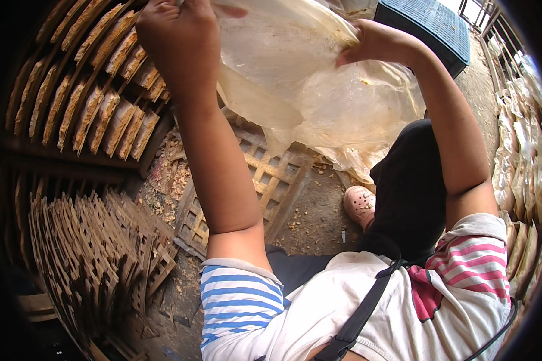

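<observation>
A large, cloudy, translucent plastic sheet (pixel 361 108) is stretched up between my two hands, its lower part hanging in loose folds. My left hand (pixel 183 39) is closed at the sheet's upper left, raised to the top edge of the view; its fingertips are partly cut off. Across from it, my right hand (pixel 385 45) pinches the sheet at its upper right, thumb and fingers pressed together on the plastic. Under the hanging sheet lies a wooden lattice frame (pixel 275 191) on the floor, partly covered by the plastic and by my left forearm.
Shelves at the upper left hold rows of flat, orange-brown slabs on edge (pixel 87 114). Below them leans a stack of wooden lattice frames (pixel 96 253). A blue plastic crate (pixel 430 27) stands at the upper right. Plastic-wrapped bundles (pixel 521 150) line the right side. Crumbs litter the floor (pixel 310 219).
</observation>
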